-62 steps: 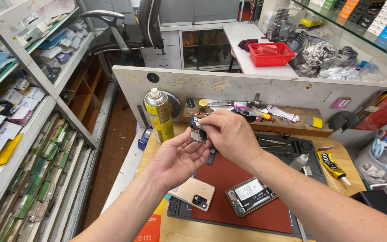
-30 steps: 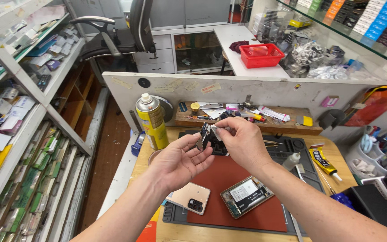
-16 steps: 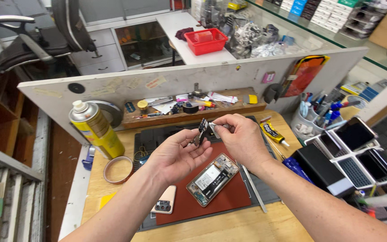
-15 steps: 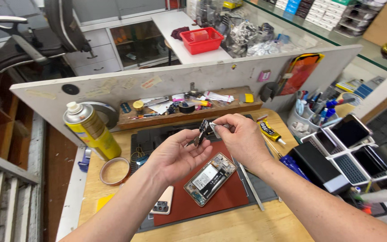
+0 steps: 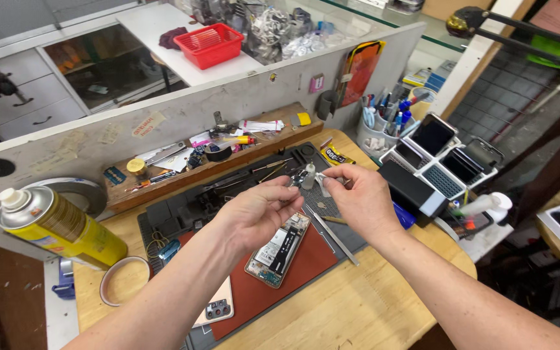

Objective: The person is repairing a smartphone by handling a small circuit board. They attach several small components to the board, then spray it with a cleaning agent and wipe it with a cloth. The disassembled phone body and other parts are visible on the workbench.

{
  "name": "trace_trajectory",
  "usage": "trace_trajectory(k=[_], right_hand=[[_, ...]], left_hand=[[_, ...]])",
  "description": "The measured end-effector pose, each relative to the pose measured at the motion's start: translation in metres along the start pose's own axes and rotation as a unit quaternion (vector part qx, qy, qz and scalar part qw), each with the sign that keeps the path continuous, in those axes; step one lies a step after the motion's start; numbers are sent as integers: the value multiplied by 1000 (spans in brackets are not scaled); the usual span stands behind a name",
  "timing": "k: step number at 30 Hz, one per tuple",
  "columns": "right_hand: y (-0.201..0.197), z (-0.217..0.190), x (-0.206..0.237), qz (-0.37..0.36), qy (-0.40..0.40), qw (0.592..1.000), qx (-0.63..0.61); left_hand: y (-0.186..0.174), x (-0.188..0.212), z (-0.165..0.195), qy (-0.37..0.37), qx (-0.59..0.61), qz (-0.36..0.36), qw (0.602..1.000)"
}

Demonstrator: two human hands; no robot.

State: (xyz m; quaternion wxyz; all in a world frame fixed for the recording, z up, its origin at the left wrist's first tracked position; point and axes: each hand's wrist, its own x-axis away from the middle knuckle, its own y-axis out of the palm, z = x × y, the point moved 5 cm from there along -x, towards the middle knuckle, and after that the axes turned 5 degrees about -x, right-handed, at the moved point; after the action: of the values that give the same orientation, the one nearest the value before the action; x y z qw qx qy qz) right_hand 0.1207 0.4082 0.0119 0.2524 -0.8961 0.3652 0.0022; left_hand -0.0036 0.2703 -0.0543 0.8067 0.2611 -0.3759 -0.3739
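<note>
Both hands meet above a repair mat. My left hand and my right hand pinch the same small phone part, dark and silvery with a pale tab, held over the mat's tool tray. Below the hands lies an opened phone, its insides facing up. A pale phone back cover rests near my left forearm. Tweezers lie on the mat under my right wrist.
A yellow spray can and a tape ring stand at the left. A wooden shelf with small tools runs along the partition. Phones in a rack, a pen cup and a red basket are behind.
The view has swung right and tilted, so the spray can sits further left and the phone rack has come into view. Both hands keep hold of the small part.
</note>
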Motion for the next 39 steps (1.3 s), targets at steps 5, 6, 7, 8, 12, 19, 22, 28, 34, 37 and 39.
trace_trajectory(k=[5,6,7,8,12,19,22,28,34,37,39], right_hand=[[3,-10,44,60,39,997,31],[2,-13,51,70,39,997,22],[2,-15,58,77,39,996,12],[1,-16,65,84,39,996,3],[-13,-10,78,89,50,995,3],[-45,-2,75,98,26,995,-27],[-49,-10,73,102,-16,995,15],[-42,-17,79,88,-36,994,48],[-38,-35,91,65,-138,979,134],[-31,-39,95,69,-130,978,145],[-25,-43,96,65,-135,978,145]], left_hand=[[-14,12,-10,-38,-56,-17,998],[-15,15,-11,-41,-69,-14,997],[-16,19,-14,-45,-83,-9,995],[-16,23,-18,-49,-96,-4,994],[1,24,-32,-43,-115,-9,992],[41,20,-41,-37,-133,9,990],[49,21,-41,-35,-163,20,986],[46,26,-48,-27,-170,29,985],[39,35,-44,-7,-153,7,988],[34,43,-38,-7,-150,10,989],[32,48,-33,-4,-149,4,989]])
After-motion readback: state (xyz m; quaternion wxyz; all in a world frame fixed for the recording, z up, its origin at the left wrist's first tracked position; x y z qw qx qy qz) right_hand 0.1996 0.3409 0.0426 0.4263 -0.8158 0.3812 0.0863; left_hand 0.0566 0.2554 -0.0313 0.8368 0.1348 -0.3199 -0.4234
